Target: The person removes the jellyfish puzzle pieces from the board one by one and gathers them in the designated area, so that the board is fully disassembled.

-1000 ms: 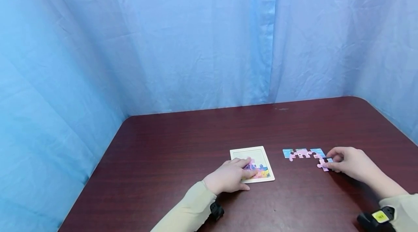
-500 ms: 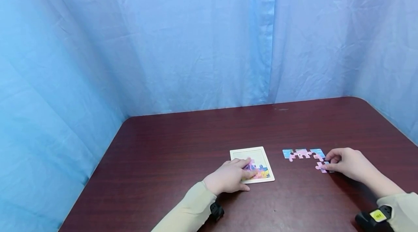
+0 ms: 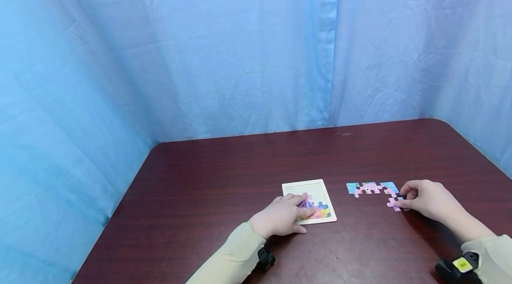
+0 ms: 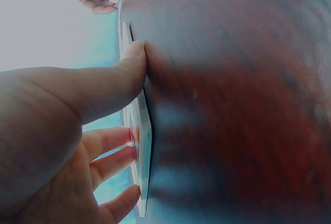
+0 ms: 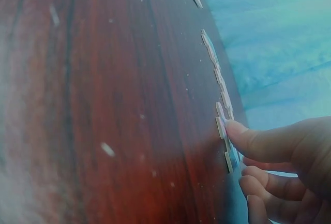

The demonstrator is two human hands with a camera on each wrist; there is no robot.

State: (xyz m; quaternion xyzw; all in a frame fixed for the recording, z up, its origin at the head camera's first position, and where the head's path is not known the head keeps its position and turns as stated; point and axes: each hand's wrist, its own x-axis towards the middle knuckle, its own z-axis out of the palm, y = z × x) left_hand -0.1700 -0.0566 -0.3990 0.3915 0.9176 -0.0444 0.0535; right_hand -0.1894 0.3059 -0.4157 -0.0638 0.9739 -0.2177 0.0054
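A white-rimmed puzzle tray (image 3: pixel 318 191) lies on the table, its near part filled with colourful pieces and its far part bare. My left hand (image 3: pixel 277 218) rests on it with fingers spread over the pieces, partly hiding them. In the left wrist view, the thumb (image 4: pixel 135 53) lies against the tray's edge. To the right, my right hand (image 3: pixel 431 198) pinches a pink and blue puzzle piece (image 3: pixel 395 205) between thumb and fingers, low at the tabletop; the fingers cover its right part. Just beyond lie several pink and blue puzzle pieces (image 3: pixel 371 188) in a row.
The dark red-brown table (image 3: pixel 208 186) has rounded far corners. Blue curtains (image 3: pixel 240 53) hang behind it and along both sides. Black wrist devices (image 3: pixel 265 258) are strapped over the light sleeves.
My right hand has drawn the pinched piece slightly toward me, opening a gap from the row of pieces beyond it. The left hand and the tray have stayed in place.
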